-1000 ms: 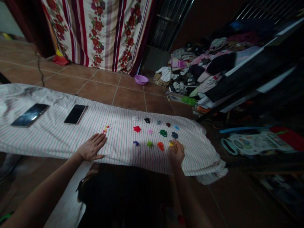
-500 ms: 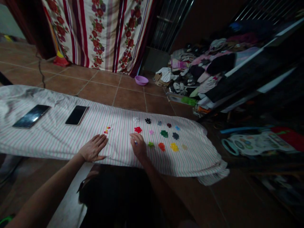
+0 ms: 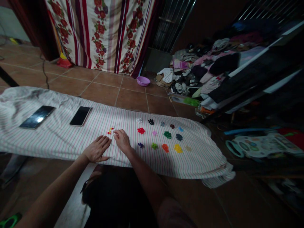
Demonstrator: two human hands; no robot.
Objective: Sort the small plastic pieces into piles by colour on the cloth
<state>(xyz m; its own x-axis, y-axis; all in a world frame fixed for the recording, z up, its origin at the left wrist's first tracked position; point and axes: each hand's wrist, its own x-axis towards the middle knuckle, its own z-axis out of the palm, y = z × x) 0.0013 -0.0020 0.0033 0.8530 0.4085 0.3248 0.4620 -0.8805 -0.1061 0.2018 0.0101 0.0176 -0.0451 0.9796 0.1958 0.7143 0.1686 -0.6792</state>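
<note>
On the striped cloth (image 3: 133,161), my left hand (image 3: 98,149) lies flat with its fingers stretched out. My right hand (image 3: 122,140) has its fingertips pinched together beside a small cluster of red, yellow and white pieces (image 3: 110,130). Whatever the pinch holds is too small to make out. To the right, little piles of tiny pieces are sorted by colour in rows. A red pile (image 3: 141,130) and a dark blue pile (image 3: 140,145) are nearest my right hand. Farther along are a green pile (image 3: 167,135), an orange pile (image 3: 165,148) and a yellow pile (image 3: 178,148).
Two phones, a larger phone (image 3: 37,117) and a smaller phone (image 3: 80,116), lie on the cloth at the left. Beyond the table, a purple basin (image 3: 143,81) stands on the tiled floor. Heaped clothes (image 3: 201,66) fill the back right.
My right hand has moved left from beside the dark blue pile to the small mixed cluster, uncovering that pile. My left hand stays flat on the cloth. The view has shifted slightly.
</note>
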